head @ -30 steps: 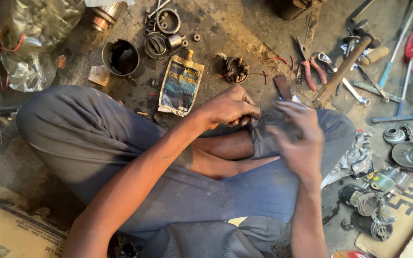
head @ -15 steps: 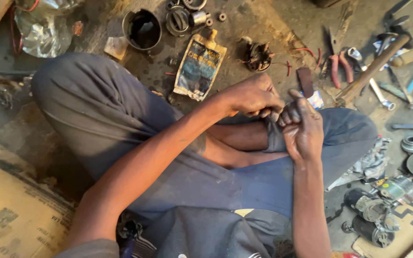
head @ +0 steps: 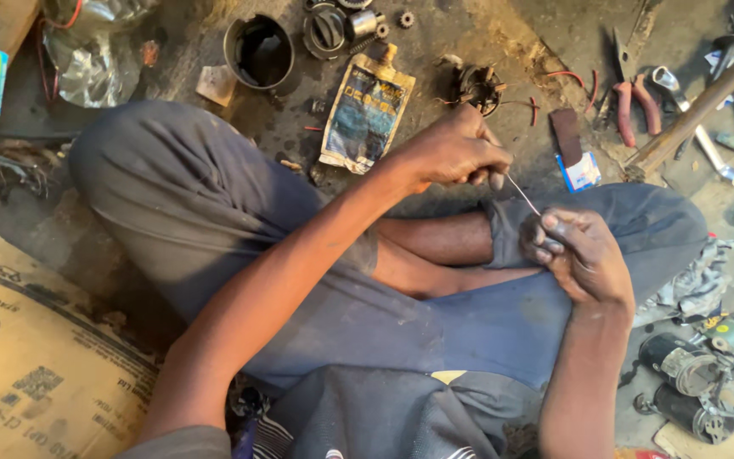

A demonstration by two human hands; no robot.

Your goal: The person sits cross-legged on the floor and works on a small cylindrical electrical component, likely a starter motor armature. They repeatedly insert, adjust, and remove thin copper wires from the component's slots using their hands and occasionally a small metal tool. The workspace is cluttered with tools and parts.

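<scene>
1. Left hand (head: 460, 153) pinches one end of a thin wire (head: 523, 195) between thumb and fingertips. Fist is otherwise curled tight.
2. Right hand (head: 584, 255) is clenched on the other end, fingers folded over it. I can't tell whether something small sits inside that grip.
3. The wire runs straight and taut between my two hands, over my crossed legs, left end higher and further from me. Holding both ends apart is what keeps it straight, as I judge it.
4. I work over my lap, not on the floor (head: 503, 42); it's dirty and crowded, so a thin wire would be hard to see there.
5. Tools lie on the floor off my right knee: red-handled pliers (head: 635, 106), a long wooden handle (head: 698, 106) and a wrench (head: 698, 127) just beside it.
6. A dark flat block (head: 566, 134) lies by a small blue-and-white card (head: 584, 172), near my right knee.
7. Ahead of me: a crumpled pouch (head: 367, 110), a black cup (head: 258, 51), a small gear (head: 405, 19), and a tangle of wire (head: 477, 85).
8. Motor-like parts (head: 690, 382) are piled at my right, well apart from my hands.
9. Cardboard (head: 36, 357) lies at my left.
</scene>
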